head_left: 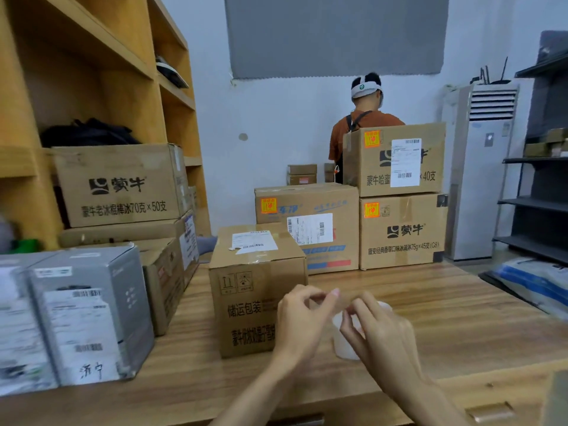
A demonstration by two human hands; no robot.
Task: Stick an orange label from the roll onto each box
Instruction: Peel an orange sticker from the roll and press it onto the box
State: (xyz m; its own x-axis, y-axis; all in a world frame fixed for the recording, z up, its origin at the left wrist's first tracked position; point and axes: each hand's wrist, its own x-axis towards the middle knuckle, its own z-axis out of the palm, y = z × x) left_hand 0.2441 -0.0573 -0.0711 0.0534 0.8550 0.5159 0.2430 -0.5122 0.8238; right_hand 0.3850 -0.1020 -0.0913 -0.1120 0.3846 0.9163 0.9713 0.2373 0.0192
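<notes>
Pinching a pale, blurred strip [338,304] between curled thumb and forefinger of the left hand [302,321]. Pinching its other end, at 3 o'clock, with the right hand [379,332], half hiding the white roll [342,345] over the bench [461,318]. Cannot tell the strip's colour. Just beside, at 11 o'clock, a brown box [255,290]; well apart at 1 o'clock, stacked boxes [402,232] bearing orange labels [269,206].

Left grip [304,321] and right grip [378,330] close together, fingertips in a pinch.
</notes>
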